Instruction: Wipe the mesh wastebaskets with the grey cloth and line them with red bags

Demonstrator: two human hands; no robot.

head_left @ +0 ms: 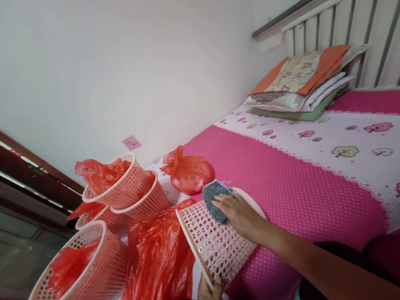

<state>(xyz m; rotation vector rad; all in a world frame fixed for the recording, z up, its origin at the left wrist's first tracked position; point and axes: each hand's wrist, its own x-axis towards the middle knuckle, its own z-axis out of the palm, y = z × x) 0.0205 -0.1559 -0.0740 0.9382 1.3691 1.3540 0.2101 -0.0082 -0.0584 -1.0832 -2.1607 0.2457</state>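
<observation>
A pale plastic basket (pixel 222 243) with a lattice wall lies tilted on its side on the bed in front of me. My left hand (pixel 210 297) grips its near rim, thumb on the outside. My right hand (pixel 236 209) presses a grey cleaning cloth (pixel 217 202) against the upper side of the basket wall, fingers laid over it. Beside the basket, on the left, spreads a crumpled red plastic bag (pixel 156 260). Behind it sits a knotted red plastic bag (pixel 190 171) with something inside that I cannot make out.
Several similar baskets stand at left, including a front basket (pixel 106 277) and an upper basket (pixel 130 182), holding red bags. Folded pillows and bedding (pixel 298 81) lie by the headboard (pixel 363 13). A pink dotted bedspread (pixel 286 182) covers the bed. A white wall (pixel 136 69) rises behind.
</observation>
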